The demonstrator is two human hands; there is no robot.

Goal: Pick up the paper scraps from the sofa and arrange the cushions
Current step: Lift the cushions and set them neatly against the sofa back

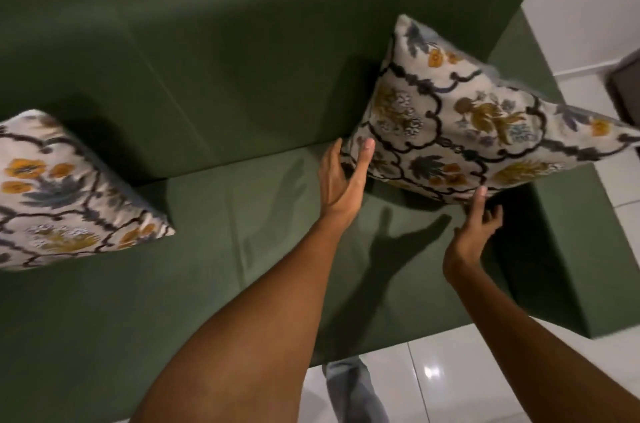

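Open left hand [341, 180] and right hand [476, 225] steady a soft, light floral-print fabric cushion [467, 124] by its lower corners on the green sofa [207, 249], neither grip closed.

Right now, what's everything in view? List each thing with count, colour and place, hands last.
sofa: one, dark green, fills most of the view.
right cushion: one, cream with floral print, propped at the sofa's right end.
left cushion: one, same print, at the sofa's left end.
floor: white glossy tiles, in front and right of the sofa.
paper scraps: none visible.
left hand: open, at the right cushion's lower left corner.
right hand: open, fingertips at that cushion's bottom edge.
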